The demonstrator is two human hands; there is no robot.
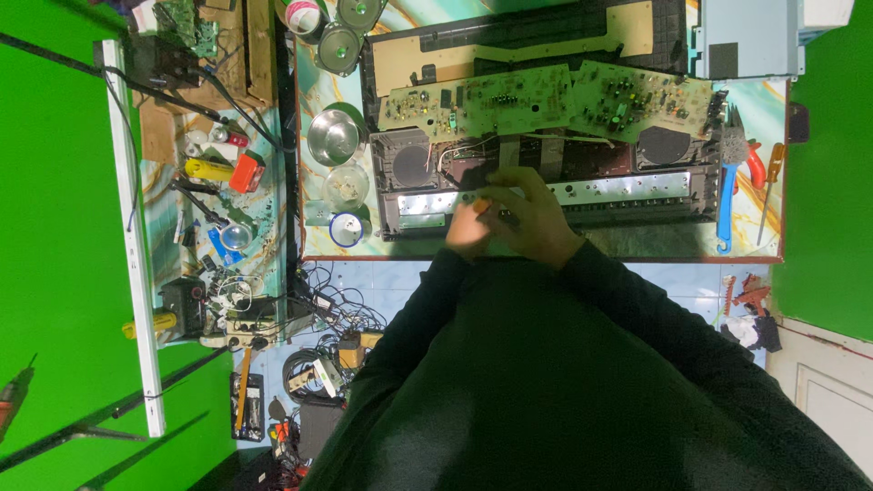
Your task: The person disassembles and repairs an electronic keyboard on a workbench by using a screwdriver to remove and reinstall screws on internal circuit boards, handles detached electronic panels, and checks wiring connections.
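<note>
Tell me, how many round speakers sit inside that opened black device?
2. One speaker sits at the left end of the opened case, the other speaker at the right end, partly under the circuit board. More may be hidden.

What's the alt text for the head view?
Both hands, left hand and right hand, meet over an opened electronic keyboard chassis with green circuit boards exposed. Blue-handled pliers lie to its right, and a steel bowl sits to its left.

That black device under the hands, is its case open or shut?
Open. The black device has its cover off: green circuit boards, two round speakers and loose wires lie exposed above both hands.
</note>
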